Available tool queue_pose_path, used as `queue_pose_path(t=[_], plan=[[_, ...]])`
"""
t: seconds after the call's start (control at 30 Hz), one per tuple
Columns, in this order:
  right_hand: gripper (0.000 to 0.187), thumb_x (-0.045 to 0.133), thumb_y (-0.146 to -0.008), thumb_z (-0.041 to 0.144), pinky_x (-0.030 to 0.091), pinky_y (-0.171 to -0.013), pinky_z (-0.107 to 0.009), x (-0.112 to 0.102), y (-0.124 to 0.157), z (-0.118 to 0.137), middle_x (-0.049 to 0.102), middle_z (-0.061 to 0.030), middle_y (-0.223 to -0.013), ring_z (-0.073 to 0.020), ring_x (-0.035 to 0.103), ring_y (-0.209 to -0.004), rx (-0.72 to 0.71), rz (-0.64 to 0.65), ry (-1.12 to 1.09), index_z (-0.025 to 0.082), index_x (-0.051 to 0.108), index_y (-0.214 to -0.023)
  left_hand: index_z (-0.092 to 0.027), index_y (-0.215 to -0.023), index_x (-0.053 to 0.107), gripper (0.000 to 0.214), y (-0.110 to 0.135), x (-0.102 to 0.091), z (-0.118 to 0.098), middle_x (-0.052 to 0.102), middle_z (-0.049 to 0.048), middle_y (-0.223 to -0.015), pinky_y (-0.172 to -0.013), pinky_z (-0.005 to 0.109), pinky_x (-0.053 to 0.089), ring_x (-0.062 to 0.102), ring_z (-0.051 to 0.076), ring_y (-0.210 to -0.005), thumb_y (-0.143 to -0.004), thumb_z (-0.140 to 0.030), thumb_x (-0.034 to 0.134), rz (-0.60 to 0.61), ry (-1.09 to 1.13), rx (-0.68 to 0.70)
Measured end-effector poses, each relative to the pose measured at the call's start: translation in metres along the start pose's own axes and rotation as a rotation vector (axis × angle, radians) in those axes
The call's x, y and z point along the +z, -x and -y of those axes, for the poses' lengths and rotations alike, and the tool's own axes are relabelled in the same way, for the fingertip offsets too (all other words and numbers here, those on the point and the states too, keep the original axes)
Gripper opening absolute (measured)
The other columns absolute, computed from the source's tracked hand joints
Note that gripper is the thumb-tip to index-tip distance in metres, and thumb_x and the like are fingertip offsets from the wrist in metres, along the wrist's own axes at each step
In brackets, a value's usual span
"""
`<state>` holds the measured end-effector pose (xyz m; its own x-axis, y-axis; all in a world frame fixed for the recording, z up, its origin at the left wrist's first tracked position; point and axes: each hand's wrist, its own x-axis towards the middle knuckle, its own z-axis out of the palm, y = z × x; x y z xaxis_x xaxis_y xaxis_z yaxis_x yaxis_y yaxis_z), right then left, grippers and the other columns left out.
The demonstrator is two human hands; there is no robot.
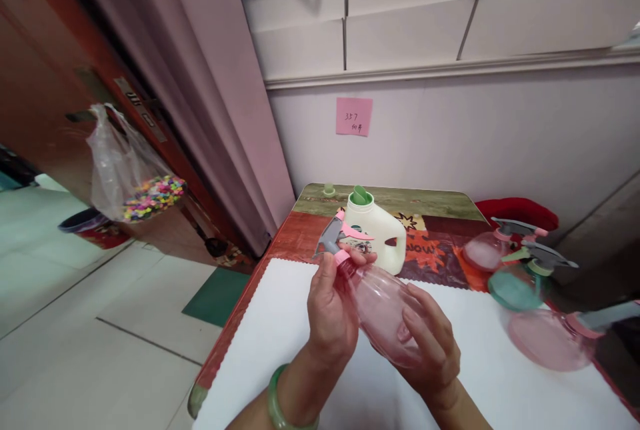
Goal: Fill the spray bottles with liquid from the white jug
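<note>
A clear pink spray bottle [380, 303] with a grey and pink trigger head lies tilted across both my hands, its nozzle toward the upper left. My left hand [330, 317] is closed around the neck and pink collar. My right hand [433, 343] wraps the bottle's rounded base from the right. Just behind the trigger stands a cream jug [393, 250] with a handle and an uncapped neck showing a green spout [360, 196]. Near the table's back edge sits a small pale green cap [329, 189].
On the right are a small pink spray bottle [484, 251], a teal one [517, 287] and a larger pink one [550, 340]. A white mat [270, 323] covers the table's near part. A bag of colourful pieces [155, 197] hangs from the door handle.
</note>
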<state>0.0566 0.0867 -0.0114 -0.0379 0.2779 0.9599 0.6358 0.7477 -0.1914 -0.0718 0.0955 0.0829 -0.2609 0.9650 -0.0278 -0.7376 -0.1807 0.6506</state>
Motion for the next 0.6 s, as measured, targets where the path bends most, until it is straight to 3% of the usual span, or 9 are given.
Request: queue_pose_path(t=[0.13, 0.37, 0.6], plan=[[0.066, 0.079, -0.074, 0.005, 0.067, -0.086, -0.048, -0.008, 0.007, 0.004, 0.054, -0.0141, -0.147, -0.0300, 0.065, -0.122, 0.034, 0.002, 0.006, 0.021, 0.053, -0.132, -0.021, -0.090, 0.075, 0.024, 0.008, -0.001, 0.004, 0.070, 0.0027, -0.087, -0.103, 0.042, 0.047, 0.070, 0.023, -0.096, -0.091, -0.042, 0.064, 0.047, -0.035, 0.092], [0.064, 0.082, -0.076, 0.016, 0.069, -0.078, -0.046, -0.017, 0.017, 0.016, 0.059, -0.0113, -0.141, -0.0283, 0.067, -0.117, 0.084, -0.001, 0.071, 0.028, 0.051, -0.131, -0.020, -0.097, 0.075, 0.025, 0.019, -0.008, 0.009, 0.074, 0.0042, -0.092, -0.111, 0.046, 0.042, 0.070, 0.024, -0.101, -0.088, -0.043, 0.068, 0.086, 0.001, 0.065], [0.068, 0.084, -0.074, 0.012, 0.066, -0.086, -0.047, -0.020, 0.010, 0.026, 0.061, -0.0145, -0.140, -0.0292, 0.068, -0.116, 0.065, -0.077, 0.040, 0.020, 0.053, -0.134, -0.022, -0.095, 0.076, 0.020, 0.029, -0.005, 0.004, 0.075, 0.0038, -0.096, -0.108, 0.044, 0.045, 0.069, 0.022, -0.101, -0.091, -0.038, 0.066, 0.120, -0.012, 0.166]])
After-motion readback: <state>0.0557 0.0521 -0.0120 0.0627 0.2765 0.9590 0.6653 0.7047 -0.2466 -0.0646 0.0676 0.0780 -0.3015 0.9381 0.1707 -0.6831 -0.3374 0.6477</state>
